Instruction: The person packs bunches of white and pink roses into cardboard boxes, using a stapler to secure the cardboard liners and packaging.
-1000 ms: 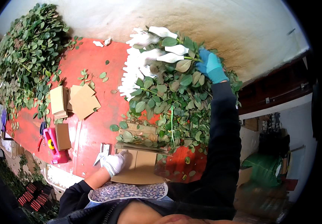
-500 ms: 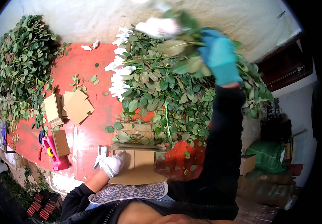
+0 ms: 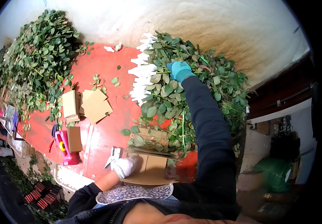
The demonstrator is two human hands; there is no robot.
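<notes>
Reaching into leafy stems [image 3: 217, 84] with the right hand [image 3: 179, 71], the left hand [image 3: 126, 167] at a cardboard sheet [image 3: 155, 170]

The stems lie in a broad heap on the right half of the red bench [image 3: 105, 74], close to the stained wall [image 3: 213, 26]. White sleeves [image 3: 143, 72] cover their heads, lined up in a ragged column along the heap's left side. The right hand, in a blue-green glove, is down among the leaves just right of that column, its fingers curled; whether it pinches a stem, I cannot tell. The left hand, in a white glove, is at the left part of the cardboard sheet, near the person's body; its fingertips are too unclear to say whether they pinch or press. A pale metal tool [image 3: 113, 157] lies just beside that hand. Beyond the sheet, a slatted wooden piece [image 3: 151, 135] carries a few leaves, and a green strip [image 3: 183, 130] runs over the foliage to its right.

Farther left on the bench are a cardboard stack [image 3: 70, 104], loose cardboard squares [image 3: 95, 106] and a pink tape dispenser [image 3: 67, 156] beside a smaller stack [image 3: 74, 139]. A second leafy pile [image 3: 37, 56] rises at the far left.
</notes>
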